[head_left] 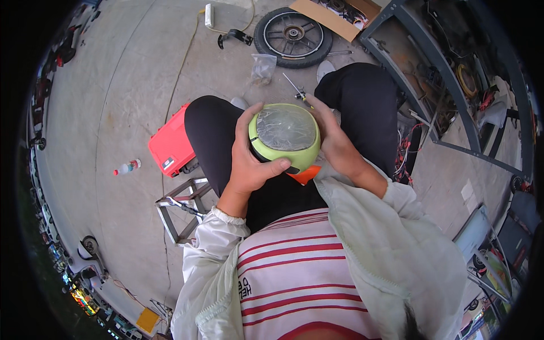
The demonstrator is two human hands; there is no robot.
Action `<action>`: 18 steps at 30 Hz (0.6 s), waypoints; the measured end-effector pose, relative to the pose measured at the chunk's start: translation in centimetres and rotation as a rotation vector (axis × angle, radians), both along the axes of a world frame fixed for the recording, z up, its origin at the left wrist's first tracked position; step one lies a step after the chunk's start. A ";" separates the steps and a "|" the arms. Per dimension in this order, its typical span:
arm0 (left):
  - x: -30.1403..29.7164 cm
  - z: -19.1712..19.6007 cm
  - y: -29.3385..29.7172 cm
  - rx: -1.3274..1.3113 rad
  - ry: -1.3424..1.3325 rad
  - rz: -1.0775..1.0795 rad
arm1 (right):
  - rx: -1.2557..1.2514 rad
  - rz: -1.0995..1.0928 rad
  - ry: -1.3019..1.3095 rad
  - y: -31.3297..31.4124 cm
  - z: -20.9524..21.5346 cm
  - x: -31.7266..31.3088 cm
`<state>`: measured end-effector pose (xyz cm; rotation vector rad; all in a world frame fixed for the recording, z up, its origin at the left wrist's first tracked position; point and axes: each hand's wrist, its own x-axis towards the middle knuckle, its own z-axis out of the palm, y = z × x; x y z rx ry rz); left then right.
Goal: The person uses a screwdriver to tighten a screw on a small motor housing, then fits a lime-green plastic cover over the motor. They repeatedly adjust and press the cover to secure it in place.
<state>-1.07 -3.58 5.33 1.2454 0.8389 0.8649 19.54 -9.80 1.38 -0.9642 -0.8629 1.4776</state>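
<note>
Over my lap I hold a lime-green rounded housing point(290, 155) with a dark edge, its upward face covered by wrinkled clear film. My left hand point(249, 161) is wrapped round its left side, the thumb along the near rim. Against the right side rests my right hand point(338, 144), its fingers curved round the far edge. A bright orange piece point(306, 175) shows just beneath the housing, mostly hidden. Past my right fingertips is a screwdriver point(292, 83) with a thin shaft and yellow handle; whether the fingers touch it I cannot tell.
Left of my knee are a red toolbox point(170, 141), a small bottle point(127, 167) and a metal frame stool point(184, 209). Ahead lie a plastic bag point(263, 69), a wheel point(293, 34) and a cardboard box point(328, 17). A grey metal rack point(453, 102) stands on the right.
</note>
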 end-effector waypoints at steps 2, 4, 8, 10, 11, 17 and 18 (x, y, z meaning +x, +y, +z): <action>-0.3 -0.7 -0.5 -0.018 0.017 -0.008 | 0.155 0.169 -0.461 -0.5 3.4 0.3; -0.4 -1.2 -0.9 -0.017 0.043 -0.030 | 0.065 0.151 -0.474 -0.9 2.8 -0.1; -0.9 -1.8 -1.5 -0.075 0.076 -0.101 | 0.036 0.189 -0.556 -1.9 2.6 -0.3; -1.7 -2.5 -2.4 -0.087 0.119 -0.135 | 0.033 0.198 -0.600 -3.0 2.1 -0.5; -1.7 -2.6 -2.9 -0.084 0.128 -0.145 | 0.009 0.210 -0.588 -3.5 1.9 -0.7; -1.7 -3.1 -4.3 0.085 0.227 -0.288 | 0.075 0.330 -0.754 -4.7 2.7 0.7; -1.6 -3.3 -4.4 0.182 0.266 -0.325 | 0.138 0.341 -0.820 -4.8 2.8 0.9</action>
